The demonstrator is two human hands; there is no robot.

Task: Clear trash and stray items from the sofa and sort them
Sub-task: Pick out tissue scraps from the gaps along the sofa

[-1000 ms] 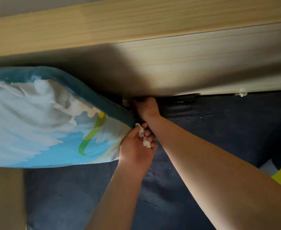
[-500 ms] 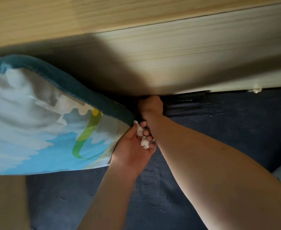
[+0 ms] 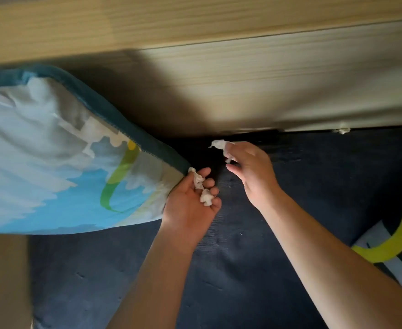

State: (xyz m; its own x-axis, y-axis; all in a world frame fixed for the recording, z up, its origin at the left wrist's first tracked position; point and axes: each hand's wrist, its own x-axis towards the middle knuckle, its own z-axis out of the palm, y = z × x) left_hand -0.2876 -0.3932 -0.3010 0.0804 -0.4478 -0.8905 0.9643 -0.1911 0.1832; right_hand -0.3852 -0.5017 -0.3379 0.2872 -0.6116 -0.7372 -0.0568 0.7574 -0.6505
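A tissue scrap (image 3: pixel 219 144) has been drawn from the back gap by the right hand (image 3: pixel 250 167); at 8 o'clock, wads (image 3: pixel 202 188) and cushion (image 3: pixel 64 150) are gripped by the left hand (image 3: pixel 190 205); another scrap (image 3: pixel 342 131) remains at 3 o'clock

pillow (image 3: pixel 52 157) left on sofa seat (image 3: pixel 242 269), wooden backrest (image 3: pixel 242 86) behind.

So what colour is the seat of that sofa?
The sofa seat is dark navy blue with a fine woven texture, seen in the head view.

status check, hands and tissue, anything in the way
Right hand pinching a tissue scrap by the backrest gap. Left hand holding tissue wads. One more scrap in the gap. Pillow crowds the left.
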